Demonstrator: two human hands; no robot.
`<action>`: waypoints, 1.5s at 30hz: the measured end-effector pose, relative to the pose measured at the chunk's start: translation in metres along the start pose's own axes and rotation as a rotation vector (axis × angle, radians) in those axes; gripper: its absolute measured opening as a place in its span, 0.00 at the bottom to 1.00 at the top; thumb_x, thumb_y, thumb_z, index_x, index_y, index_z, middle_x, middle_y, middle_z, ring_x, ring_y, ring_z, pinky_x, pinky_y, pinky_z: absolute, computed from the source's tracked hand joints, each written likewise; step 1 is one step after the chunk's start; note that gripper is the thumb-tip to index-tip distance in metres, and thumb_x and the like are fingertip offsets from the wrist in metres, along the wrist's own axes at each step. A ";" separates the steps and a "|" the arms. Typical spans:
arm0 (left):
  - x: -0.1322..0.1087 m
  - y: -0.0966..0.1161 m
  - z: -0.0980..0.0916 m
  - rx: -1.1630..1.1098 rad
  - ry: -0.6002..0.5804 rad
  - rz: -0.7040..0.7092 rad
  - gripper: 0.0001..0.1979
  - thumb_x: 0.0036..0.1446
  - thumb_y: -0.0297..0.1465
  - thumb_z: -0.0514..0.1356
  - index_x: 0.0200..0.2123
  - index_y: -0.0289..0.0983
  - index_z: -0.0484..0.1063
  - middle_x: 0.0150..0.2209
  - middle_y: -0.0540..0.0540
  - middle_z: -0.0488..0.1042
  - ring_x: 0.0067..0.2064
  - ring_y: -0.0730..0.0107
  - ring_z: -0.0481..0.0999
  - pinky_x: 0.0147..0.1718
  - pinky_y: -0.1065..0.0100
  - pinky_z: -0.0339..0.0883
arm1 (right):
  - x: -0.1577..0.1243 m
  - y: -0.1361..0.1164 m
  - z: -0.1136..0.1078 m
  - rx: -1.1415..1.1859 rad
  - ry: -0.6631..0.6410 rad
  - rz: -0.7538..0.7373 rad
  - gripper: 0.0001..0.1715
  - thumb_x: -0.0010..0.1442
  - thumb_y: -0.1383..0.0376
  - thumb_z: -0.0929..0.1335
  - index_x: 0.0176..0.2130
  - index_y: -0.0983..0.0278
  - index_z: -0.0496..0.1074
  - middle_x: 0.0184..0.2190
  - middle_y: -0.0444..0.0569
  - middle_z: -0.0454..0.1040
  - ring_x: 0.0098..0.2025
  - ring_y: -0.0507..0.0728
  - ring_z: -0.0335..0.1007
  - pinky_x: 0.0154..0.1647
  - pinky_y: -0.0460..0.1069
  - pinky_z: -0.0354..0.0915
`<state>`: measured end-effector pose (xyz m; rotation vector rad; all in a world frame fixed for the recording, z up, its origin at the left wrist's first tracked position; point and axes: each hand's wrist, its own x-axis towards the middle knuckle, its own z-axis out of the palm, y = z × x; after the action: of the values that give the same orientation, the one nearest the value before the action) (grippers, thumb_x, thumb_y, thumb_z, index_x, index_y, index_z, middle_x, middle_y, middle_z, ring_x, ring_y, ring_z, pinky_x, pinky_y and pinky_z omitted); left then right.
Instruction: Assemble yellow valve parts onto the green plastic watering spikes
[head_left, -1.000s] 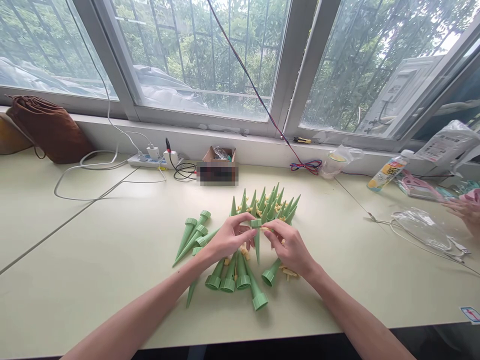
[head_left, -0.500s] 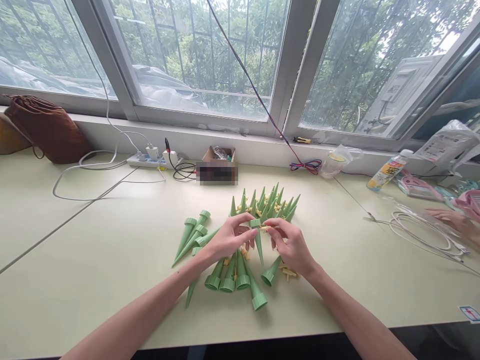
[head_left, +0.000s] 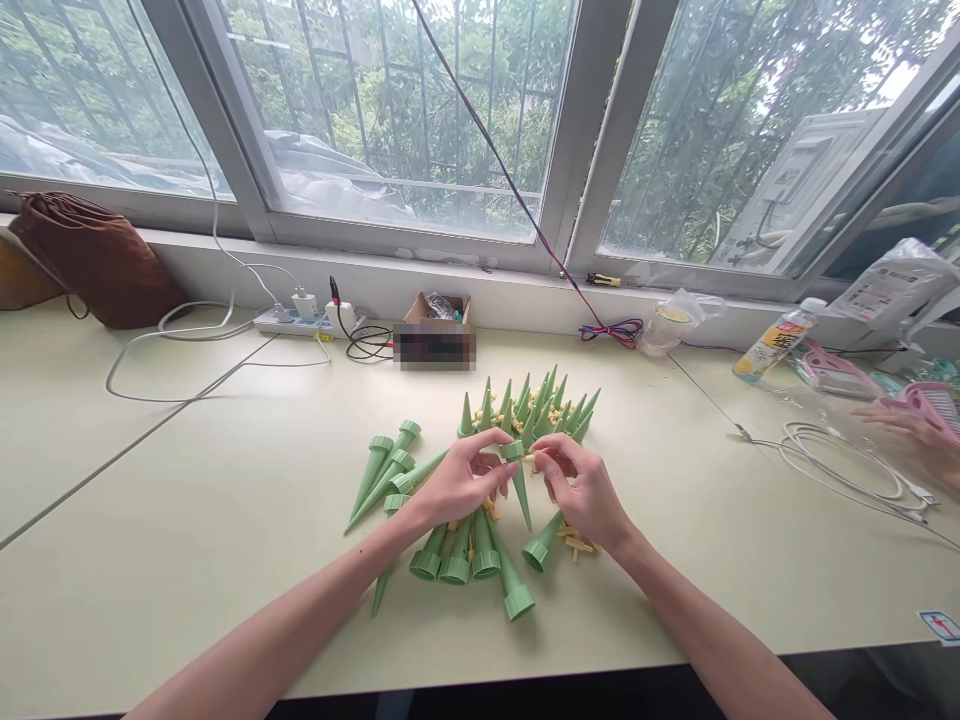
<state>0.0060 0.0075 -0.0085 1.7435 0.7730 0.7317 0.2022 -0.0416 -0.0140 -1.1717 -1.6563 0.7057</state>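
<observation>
The left hand pinches a green spike at its wide collar, the surest hold; I judge it light, stiff plastic, slick along the taper; its tip slants down below the grip; just right, a yellow piece, probably light and rigid, sits clamped in the right hand's fingertips.

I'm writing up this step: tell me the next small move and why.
Probably press the yellow piece into the green spike, just below its collar: the right grip pinches the piece close by that spot, and the left grip holds the spike point down.
</observation>
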 end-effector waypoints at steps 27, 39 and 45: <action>0.006 0.002 -0.003 -0.297 0.017 -0.021 0.15 0.58 0.41 0.64 0.37 0.36 0.67 0.25 0.51 0.73 0.26 0.70 0.74 0.27 0.70 0.69 | 0.000 0.001 0.000 -0.126 -0.025 -0.136 0.12 0.65 0.63 0.67 0.49 0.60 0.70 0.38 0.49 0.75 0.26 0.52 0.67 0.25 0.48 0.68; 0.006 0.002 -0.003 -0.294 -0.010 -0.014 0.15 0.59 0.41 0.64 0.37 0.35 0.67 0.30 0.49 0.73 0.28 0.70 0.76 0.28 0.69 0.71 | 0.001 0.002 0.000 -0.145 -0.013 -0.179 0.09 0.66 0.62 0.67 0.46 0.61 0.72 0.35 0.49 0.73 0.26 0.52 0.66 0.26 0.48 0.67; 0.006 0.003 -0.004 -0.288 -0.010 -0.015 0.16 0.58 0.42 0.64 0.37 0.35 0.67 0.30 0.51 0.68 0.27 0.73 0.74 0.26 0.72 0.71 | 0.001 0.006 -0.001 -0.167 -0.015 -0.212 0.09 0.66 0.60 0.68 0.44 0.60 0.74 0.33 0.49 0.73 0.28 0.53 0.67 0.28 0.49 0.68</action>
<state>0.0074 0.0140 -0.0038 1.4786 0.6389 0.7829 0.2054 -0.0382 -0.0181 -1.0865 -1.8475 0.4507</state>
